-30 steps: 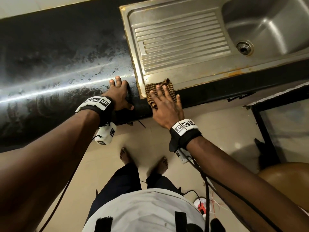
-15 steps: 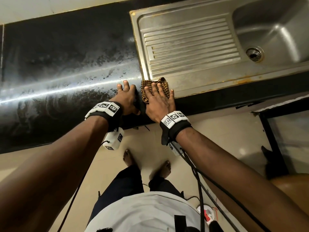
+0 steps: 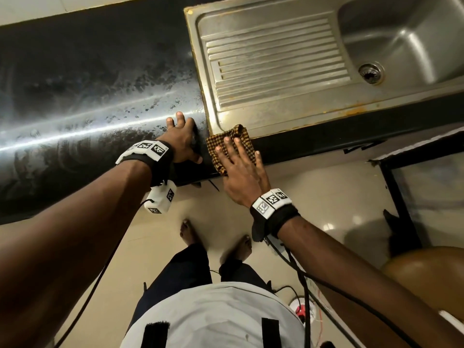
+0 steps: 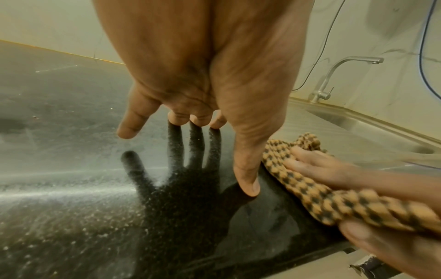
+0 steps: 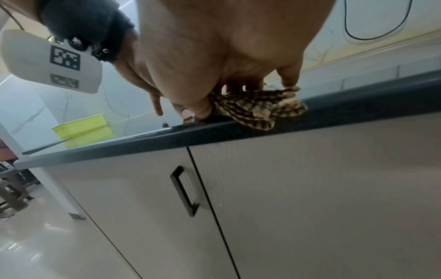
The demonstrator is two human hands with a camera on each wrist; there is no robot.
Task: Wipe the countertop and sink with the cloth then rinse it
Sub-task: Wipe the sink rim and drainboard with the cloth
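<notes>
Pressing flat, fingers straight, the right hand (image 3: 238, 169) pins the checked brown cloth (image 3: 227, 143) at the worktop's (image 3: 88, 84) front edge, touching the steel sink's (image 3: 276, 114) front-left corner, while the left hand (image 3: 182, 140) rests open just beside it. Left wrist view: left hand (image 4: 203, 75) spread, fingertips (image 4: 248, 186) touching the streaked granite, cloth (image 4: 322, 190) beside the thumb. Right wrist view: cloth (image 5: 262, 107) bunched over the front edge; judgement: keep the pressure even and overlap strokes toward the drainboard.

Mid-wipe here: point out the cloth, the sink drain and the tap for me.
cloth (image 3: 227, 139): head view, bare checked patch above the fingertips.
sink drain (image 3: 370, 73): head view, strainer centre.
tap (image 4: 334, 72): left wrist view, curved neck.
</notes>
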